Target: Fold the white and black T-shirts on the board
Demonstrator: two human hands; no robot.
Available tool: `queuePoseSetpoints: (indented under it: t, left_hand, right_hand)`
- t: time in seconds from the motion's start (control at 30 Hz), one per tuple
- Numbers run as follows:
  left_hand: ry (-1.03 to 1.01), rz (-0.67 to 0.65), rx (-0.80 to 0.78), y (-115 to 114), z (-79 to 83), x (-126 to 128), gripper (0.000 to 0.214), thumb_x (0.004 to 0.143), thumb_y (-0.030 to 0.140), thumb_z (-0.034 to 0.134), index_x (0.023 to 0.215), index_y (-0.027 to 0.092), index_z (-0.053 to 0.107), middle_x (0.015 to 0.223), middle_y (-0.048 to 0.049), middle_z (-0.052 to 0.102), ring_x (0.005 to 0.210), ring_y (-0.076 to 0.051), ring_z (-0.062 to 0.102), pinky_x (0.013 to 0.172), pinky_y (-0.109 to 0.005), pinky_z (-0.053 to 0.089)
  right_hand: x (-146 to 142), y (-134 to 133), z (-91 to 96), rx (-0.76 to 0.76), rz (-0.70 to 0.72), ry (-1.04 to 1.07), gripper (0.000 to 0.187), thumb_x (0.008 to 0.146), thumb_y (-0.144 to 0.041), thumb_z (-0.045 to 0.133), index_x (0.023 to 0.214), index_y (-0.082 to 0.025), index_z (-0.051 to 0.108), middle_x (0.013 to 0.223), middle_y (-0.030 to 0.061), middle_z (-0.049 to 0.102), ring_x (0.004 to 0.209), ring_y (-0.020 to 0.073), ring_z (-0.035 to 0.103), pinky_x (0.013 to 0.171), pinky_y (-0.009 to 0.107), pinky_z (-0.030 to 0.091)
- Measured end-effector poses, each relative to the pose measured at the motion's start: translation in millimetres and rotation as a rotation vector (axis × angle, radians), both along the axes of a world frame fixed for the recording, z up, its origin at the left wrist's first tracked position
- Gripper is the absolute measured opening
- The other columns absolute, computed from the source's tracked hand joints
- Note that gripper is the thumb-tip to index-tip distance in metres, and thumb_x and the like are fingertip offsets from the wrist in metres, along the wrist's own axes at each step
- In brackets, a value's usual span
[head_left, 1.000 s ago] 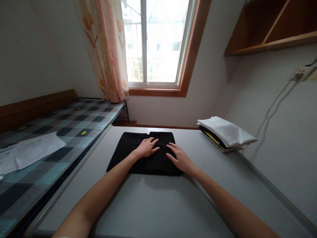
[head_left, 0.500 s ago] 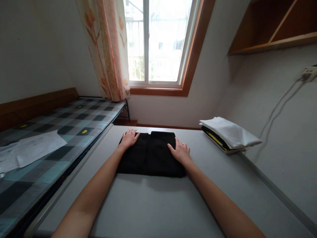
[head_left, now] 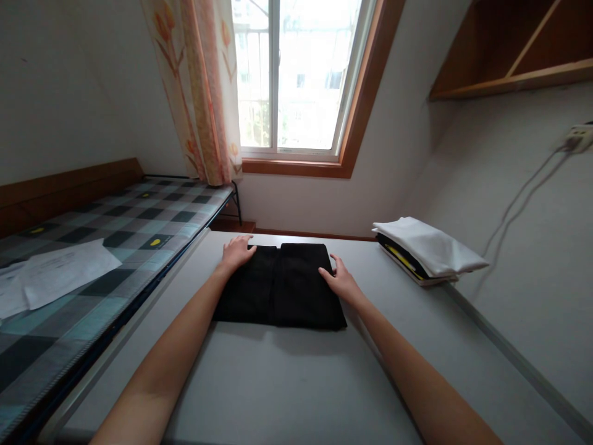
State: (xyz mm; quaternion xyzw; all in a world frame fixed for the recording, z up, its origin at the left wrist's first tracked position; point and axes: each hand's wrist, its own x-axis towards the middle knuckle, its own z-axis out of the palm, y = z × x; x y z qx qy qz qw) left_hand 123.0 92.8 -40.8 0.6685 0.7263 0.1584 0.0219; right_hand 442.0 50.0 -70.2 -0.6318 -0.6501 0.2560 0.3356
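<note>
A folded black cloth (head_left: pixel 296 290), its garment type not clear, lies flat on the white table (head_left: pixel 278 383) with a seam or fold running down its middle. At its far left corner is my left hand (head_left: pixel 236 251), open, the thumb over the cloth and the fingers stretched forward. My right hand (head_left: pixel 341 281) is by the cloth's far right edge, with the thumb at the fabric and the fingers spread apart. Part of the left edge is hidden under my left hand and wrist.
To the right, a white folded cloth (head_left: pixel 426 246) rests on a stack with black and yellow layers. A bed with a checked mattress (head_left: pixel 180 216) adjoins the table's left side and holds paper sheets (head_left: pixel 69 275). A cable (head_left: pixel 523 191) hangs along the right wall.
My right hand has lifted off the cloth's top toward its right edge, fingers more spread. My left hand has shifted slightly left and up at its corner.
</note>
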Motion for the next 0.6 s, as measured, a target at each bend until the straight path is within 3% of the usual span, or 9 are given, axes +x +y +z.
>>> queuePoseSetpoints:
  t: [0.13, 0.3, 0.47, 0.53, 0.6]
  left_hand:
    - [-0.072, 0.216, -0.056, -2, 15.8, -20, 0.043, 0.085, 0.041, 0.048, 0.122, 0.021, 0.059, 0.128, -0.0141, 0.061, 0.118, -0.036, 0.054, 0.093, -0.048, 0.044]
    - [-0.144, 0.228, -0.115, -1, 16.1, -26, 0.041, 0.079, 0.043, 0.056, 0.114, 0.023, 0.062, 0.118, -0.0109, 0.067, 0.112, -0.032, 0.059, 0.089, -0.039, 0.046]
    - [-0.259, 0.104, -0.031, 5, 14.7, -8, 0.032, 0.077, 0.039, 0.060, 0.102, 0.022, 0.067, 0.100, -0.0077, 0.072, 0.099, -0.026, 0.065, 0.084, -0.033, 0.048]
    - [-0.437, -0.024, -0.031, 6, 14.8, 2, 0.031, 0.077, 0.039, 0.062, 0.099, 0.018, 0.068, 0.095, -0.0094, 0.071, 0.089, -0.023, 0.067, 0.079, -0.033, 0.050]
    - [-0.735, -0.190, -0.133, 3, 15.4, 16, 0.038, 0.077, 0.045, 0.065, 0.100, 0.014, 0.066, 0.090, -0.0103, 0.069, 0.077, -0.019, 0.066, 0.072, -0.032, 0.052]
  right_hand:
    - [2, -2, 0.0, 0.015, 0.115, 0.029, 0.072, 0.079, -0.040, 0.058, 0.144, -0.020, 0.033, 0.116, 0.0112, 0.064, 0.098, 0.0248, 0.064, 0.088, 0.041, 0.050]
    - [12, 5, 8.3, 0.002, 0.133, 0.185, 0.070, 0.072, -0.028, 0.064, 0.137, -0.021, 0.041, 0.106, 0.0083, 0.066, 0.086, 0.0216, 0.064, 0.076, 0.037, 0.055]
    - [70, 8, 23.8, -0.143, 0.032, 0.314, 0.076, 0.069, -0.028, 0.070, 0.139, -0.020, 0.042, 0.089, 0.0059, 0.067, 0.069, 0.0200, 0.066, 0.062, 0.034, 0.056]
    - [100, 6, 27.8, -0.195, 0.017, 0.380, 0.077, 0.068, -0.029, 0.074, 0.138, -0.020, 0.043, 0.090, 0.0075, 0.068, 0.073, 0.0215, 0.068, 0.063, 0.034, 0.057]
    - [126, 6, 34.0, -0.232, -0.004, 0.408, 0.080, 0.066, -0.030, 0.077, 0.138, -0.020, 0.044, 0.094, 0.0098, 0.070, 0.077, 0.0223, 0.069, 0.063, 0.032, 0.057]
